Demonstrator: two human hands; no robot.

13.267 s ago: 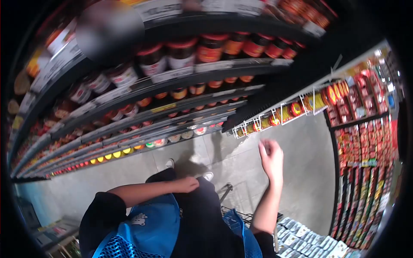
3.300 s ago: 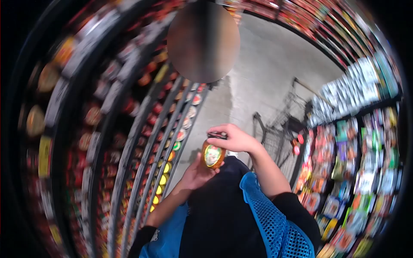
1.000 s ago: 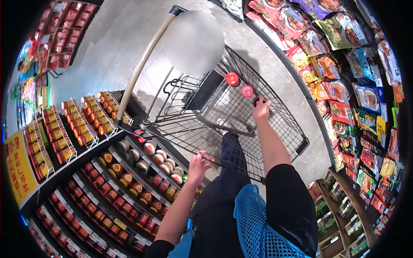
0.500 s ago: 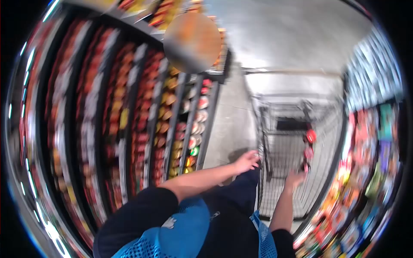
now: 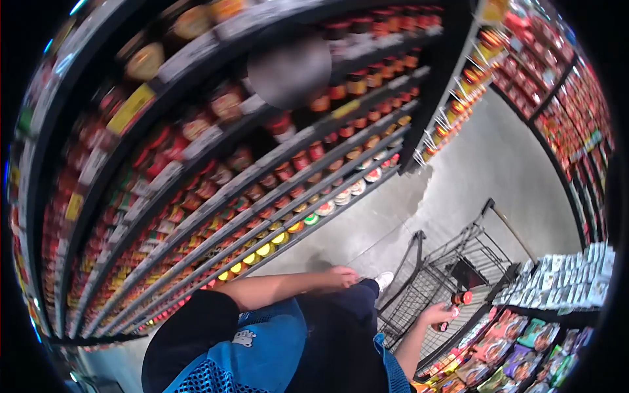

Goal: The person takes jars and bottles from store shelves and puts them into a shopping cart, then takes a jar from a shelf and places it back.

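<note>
My left hand (image 5: 342, 277) is in front of my body, its fingers curled loosely together with nothing visible in them. Over the wire shopping cart (image 5: 419, 281) at the lower right, my right hand (image 5: 434, 315) reaches in among jars. One red-lidded jar (image 5: 462, 298) lies just beyond its fingertips. A dark jar (image 5: 441, 326) shows directly below the fingers. Blur hides whether my right hand grips a jar or only touches it.
Long shelves of jars (image 5: 282, 173) curve along the left and top. Yellow-and-red jars stand in a wire rack (image 5: 452, 118) at the shelf end. White packs (image 5: 557, 281) and colourful pouches (image 5: 504, 347) are at the lower right. My shoe (image 5: 384, 281) is on the floor.
The view has swung left toward the jar shelves, so the cart appears lower and turned. My right hand is still beside the jars. My left hand's fingers, earlier apart, are now together.
</note>
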